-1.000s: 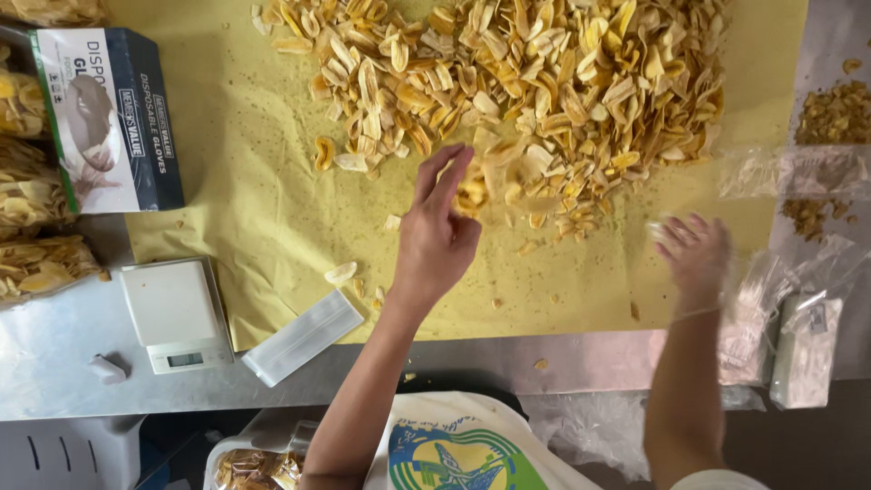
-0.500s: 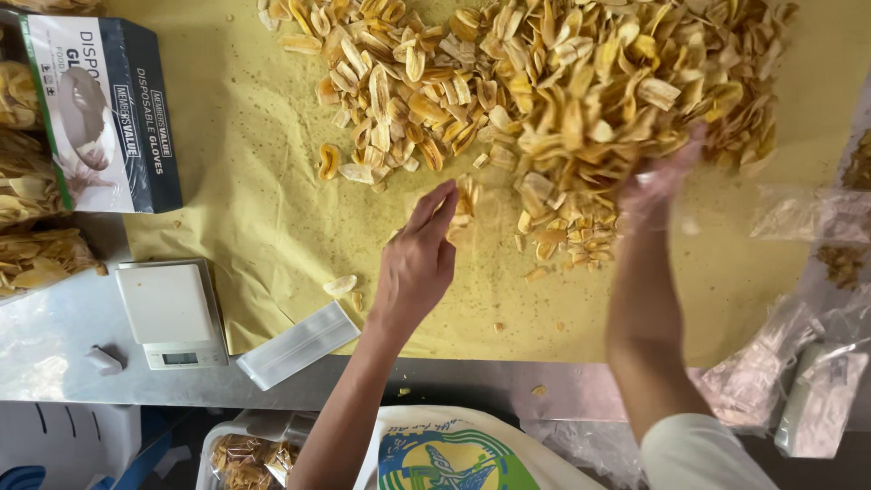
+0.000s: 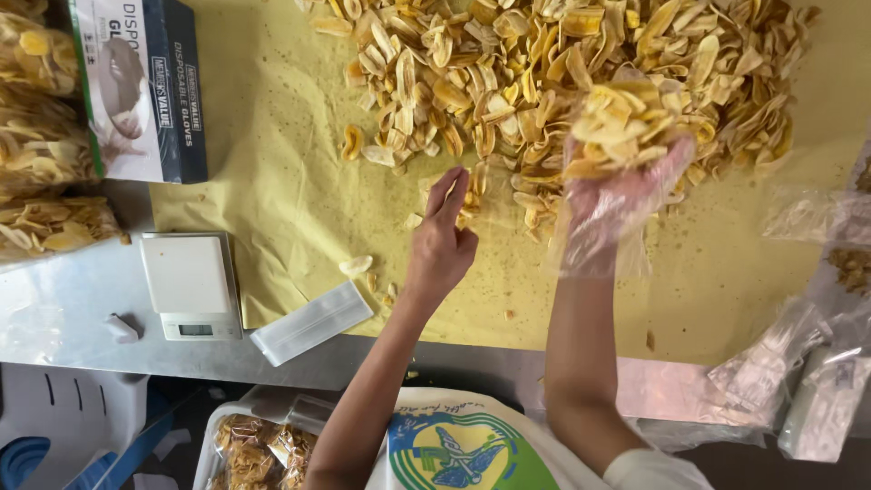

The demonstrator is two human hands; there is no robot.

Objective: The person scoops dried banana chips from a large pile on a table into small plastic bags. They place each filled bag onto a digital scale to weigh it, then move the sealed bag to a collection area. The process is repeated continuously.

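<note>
A big heap of yellow banana chips (image 3: 544,82) lies on yellow paper (image 3: 272,200). My right hand (image 3: 626,195), in a thin clear plastic glove, is lifted over the heap's near edge with a handful of chips (image 3: 621,122) in it. My left hand (image 3: 442,240) is bare, its fingers pinched on the edge of a clear plastic bag (image 3: 481,195) that lies flat on the paper by the heap. A few loose chips (image 3: 356,266) lie near my left wrist.
A small white scale (image 3: 189,283) and a flat white packet (image 3: 311,322) sit on the steel table edge. A box of disposable gloves (image 3: 141,86) and filled chip bags (image 3: 41,145) are at left. Clear bags (image 3: 817,363) lie at right. A tub of packed chips (image 3: 259,449) is below.
My right hand went from the paper at right into the heap and has come up with a handful of chips. My left hand drew back slightly toward me.
</note>
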